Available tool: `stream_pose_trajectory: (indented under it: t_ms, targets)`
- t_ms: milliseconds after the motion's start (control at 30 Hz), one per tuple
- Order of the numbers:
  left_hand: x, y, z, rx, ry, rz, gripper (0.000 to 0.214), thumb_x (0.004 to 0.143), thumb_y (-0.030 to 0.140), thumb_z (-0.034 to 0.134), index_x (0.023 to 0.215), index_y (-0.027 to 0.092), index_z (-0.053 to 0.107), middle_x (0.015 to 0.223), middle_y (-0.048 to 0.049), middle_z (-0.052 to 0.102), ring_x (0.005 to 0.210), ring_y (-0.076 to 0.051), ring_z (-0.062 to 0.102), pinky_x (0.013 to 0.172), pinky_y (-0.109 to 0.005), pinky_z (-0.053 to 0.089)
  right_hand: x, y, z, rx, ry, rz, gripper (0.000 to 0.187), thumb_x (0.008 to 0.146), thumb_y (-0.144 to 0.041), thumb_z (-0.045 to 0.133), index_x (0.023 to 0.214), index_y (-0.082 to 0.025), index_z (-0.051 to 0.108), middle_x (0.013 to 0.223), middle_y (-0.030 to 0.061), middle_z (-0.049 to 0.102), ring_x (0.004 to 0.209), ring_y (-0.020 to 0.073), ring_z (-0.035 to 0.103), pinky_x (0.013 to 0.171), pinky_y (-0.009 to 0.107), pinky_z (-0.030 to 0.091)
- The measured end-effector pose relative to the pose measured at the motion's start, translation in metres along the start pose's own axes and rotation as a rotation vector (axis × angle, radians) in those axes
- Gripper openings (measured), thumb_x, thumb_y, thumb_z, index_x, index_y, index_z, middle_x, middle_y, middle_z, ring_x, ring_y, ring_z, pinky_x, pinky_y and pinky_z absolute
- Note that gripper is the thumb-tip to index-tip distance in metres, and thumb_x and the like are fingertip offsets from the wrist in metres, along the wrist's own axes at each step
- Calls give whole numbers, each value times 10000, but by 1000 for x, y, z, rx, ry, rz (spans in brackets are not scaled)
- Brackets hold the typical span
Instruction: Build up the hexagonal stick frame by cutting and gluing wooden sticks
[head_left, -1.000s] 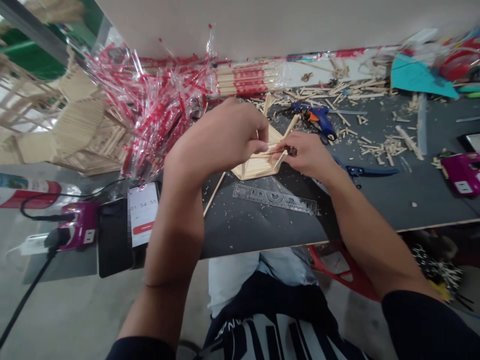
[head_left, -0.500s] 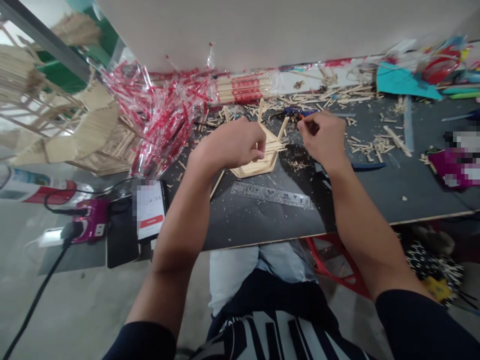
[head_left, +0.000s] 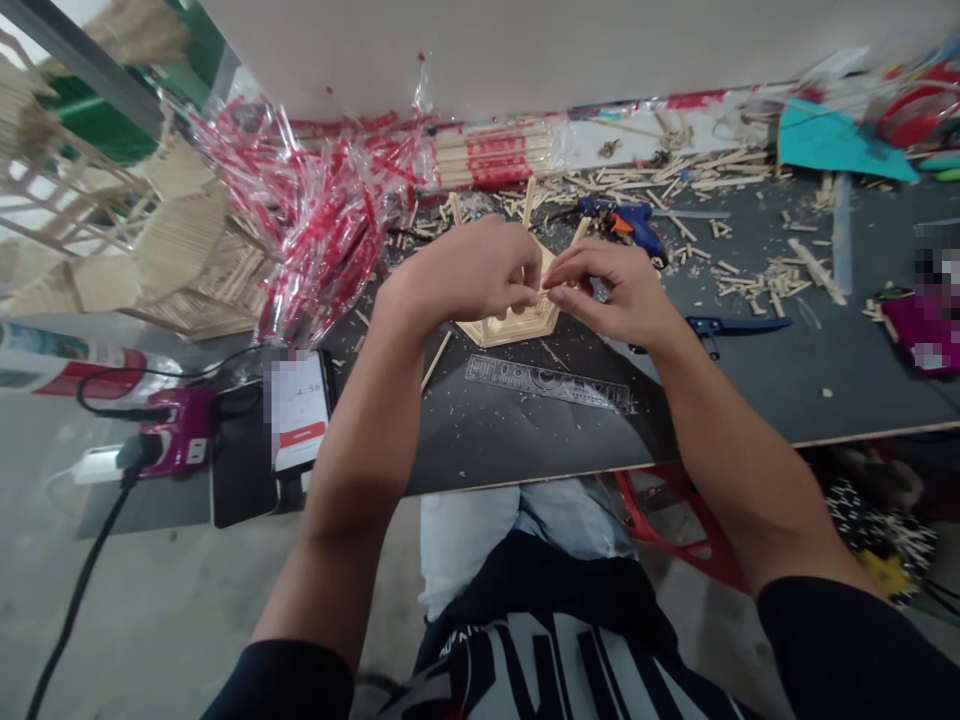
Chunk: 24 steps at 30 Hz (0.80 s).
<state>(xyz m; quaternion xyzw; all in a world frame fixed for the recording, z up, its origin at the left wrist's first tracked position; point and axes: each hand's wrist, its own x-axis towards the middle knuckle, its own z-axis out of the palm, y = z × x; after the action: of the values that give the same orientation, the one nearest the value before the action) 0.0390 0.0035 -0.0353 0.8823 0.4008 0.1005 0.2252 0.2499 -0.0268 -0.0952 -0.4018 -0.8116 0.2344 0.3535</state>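
A hexagonal frame of thin wooden sticks rests on the dark tabletop, with a few short posts standing up from it. Over the frame, my left hand is closed, thumb and fingers pinching thin wooden sticks that are mostly hidden now. My right hand meets it from the right, its thumb and fingertips pinched at the right ends of these sticks. Behind my right hand lies a blue glue gun with an orange trigger. A clear stencil ruler lies in front of the frame.
Dark blue scissors or pliers lie to the right among stick offcuts. Red-and-clear plastic wrappers pile up at back left, beside packed sticks. A phone and a purple power socket sit at left.
My right hand has moved left, from beside the glue gun to the fingertips of my left hand. The glue gun now shows uncovered. My left hand stays over the frame.
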Motion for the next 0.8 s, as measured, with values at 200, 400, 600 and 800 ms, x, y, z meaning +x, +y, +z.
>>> stream_pose_trajectory:
  t_ms: [200,400,600,800]
  targets:
    - [-1,3,-14,95,-163,152,119,852,231,673,804,156,753,666,-5,708,653,-154,682,692,-265,477,0,8,9,63,116,-174,421,844,-674,740,780,-258,713,841,32,756,681,165,607,616,340,466]
    - [-2,5,-17,34,-221,75,183,889,243,618,786,172,752,684,-31,744,629,-150,675,641,-263,463,0,7,12,103,132,-160,382,841,-637,769,778,-265,711,807,24,740,675,167,606,616,346,473]
    - [-6,1,-26,100,-218,112,258,950,209,569,786,129,752,665,-32,710,686,-132,621,716,-253,415,0,7,10,169,97,-103,430,817,-683,765,789,-256,724,835,36,747,696,166,612,607,330,487]
    - [-5,2,-24,87,-217,26,197,910,227,660,762,178,779,666,-10,727,652,-156,658,685,-284,443,0,6,10,165,103,-94,420,833,-663,761,790,-247,724,821,37,742,679,157,601,599,322,484]
